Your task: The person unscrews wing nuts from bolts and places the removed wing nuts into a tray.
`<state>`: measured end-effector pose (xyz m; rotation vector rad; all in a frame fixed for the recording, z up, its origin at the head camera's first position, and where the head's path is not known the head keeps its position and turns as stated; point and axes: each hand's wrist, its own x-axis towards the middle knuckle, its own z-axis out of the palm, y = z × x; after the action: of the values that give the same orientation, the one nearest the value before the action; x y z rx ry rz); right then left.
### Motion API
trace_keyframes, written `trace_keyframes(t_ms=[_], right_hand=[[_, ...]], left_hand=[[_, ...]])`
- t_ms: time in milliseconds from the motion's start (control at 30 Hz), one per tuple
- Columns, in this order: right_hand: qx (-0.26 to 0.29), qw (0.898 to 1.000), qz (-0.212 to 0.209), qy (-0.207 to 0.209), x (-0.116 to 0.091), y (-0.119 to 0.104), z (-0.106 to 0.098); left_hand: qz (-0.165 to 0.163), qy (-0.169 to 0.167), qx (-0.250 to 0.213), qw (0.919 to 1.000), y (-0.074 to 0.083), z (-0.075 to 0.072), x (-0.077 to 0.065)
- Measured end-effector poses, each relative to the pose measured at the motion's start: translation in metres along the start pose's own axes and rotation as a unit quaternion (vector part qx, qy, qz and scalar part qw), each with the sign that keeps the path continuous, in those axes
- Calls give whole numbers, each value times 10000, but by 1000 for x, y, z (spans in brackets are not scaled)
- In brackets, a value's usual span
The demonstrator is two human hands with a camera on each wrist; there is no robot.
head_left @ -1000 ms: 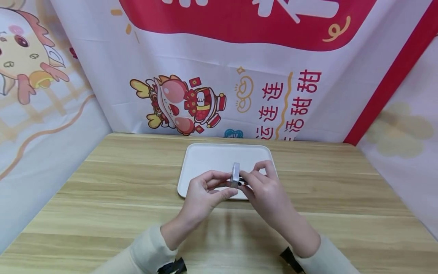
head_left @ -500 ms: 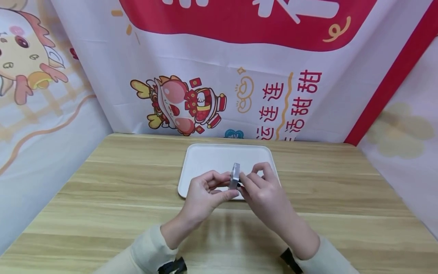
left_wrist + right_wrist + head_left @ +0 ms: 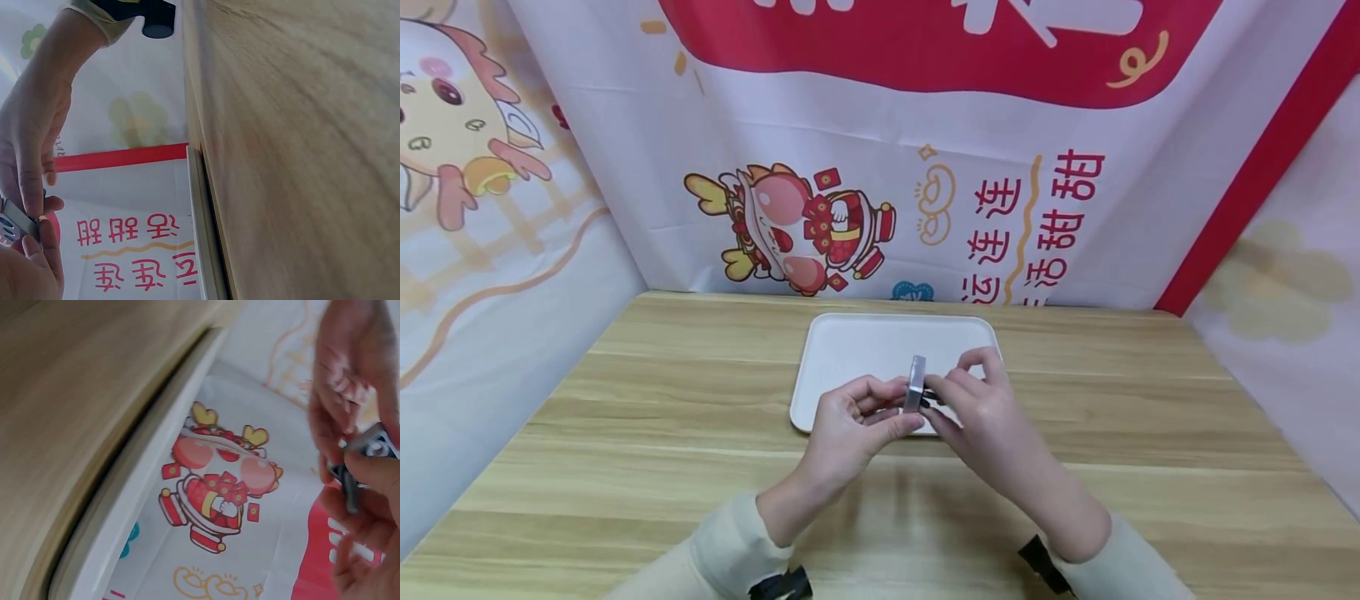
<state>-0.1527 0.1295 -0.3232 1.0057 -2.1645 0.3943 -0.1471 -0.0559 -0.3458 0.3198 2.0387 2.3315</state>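
Observation:
A small flat silver block (image 3: 916,382) is held upright above the tray by my left hand (image 3: 844,427), gripped between thumb and fingertips. Oval marks or holes show on the face of the block (image 3: 17,220) in the left wrist view; its exact kind is unclear. On the block's right side, my right hand (image 3: 988,421) pinches a small dark piece (image 3: 927,400) between thumb and index finger. From the right wrist, that dark piece (image 3: 351,492) looks like a short narrow bar against the block. Fingers hide where the two meet.
Under the hands, a white tray (image 3: 850,342) lies on the wood-grain table (image 3: 662,417). A printed cloth (image 3: 880,125) hangs behind the table's far edge, with more cloth at both sides. Dark straps circle both wrists.
The left hand keeps its grip on the block almost in place. The right fingers shift slightly at the block's side, and the dark piece shows more than half a second ago.

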Motion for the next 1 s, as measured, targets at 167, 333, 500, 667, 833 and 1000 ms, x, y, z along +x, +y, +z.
trace_keyframes(t_ms=[167,333,500,667,833,1000], right_hand=[[960,9853,1341,-435,2,-1,-5],[682,9839,1532,-618,3,-7,-1],[408,9916,1218,-168,2,-9,6],[1346,9736,1783,-461,2,-8,-4],[2372,9250,2830,-894,4,-2,-15],[2586,8981,3339,-1223,4,2,-16]], left_hand=[[116,15,23,9999,-1,0,-1],[168,17,25,9999,-3,0,-1],[186,14,50,9998,-3,0,-1],[310,68,91,9995,0,0,-1],[377,102,43,9992,3,1,-2],[416,85,14,9991,4,2,-4]])
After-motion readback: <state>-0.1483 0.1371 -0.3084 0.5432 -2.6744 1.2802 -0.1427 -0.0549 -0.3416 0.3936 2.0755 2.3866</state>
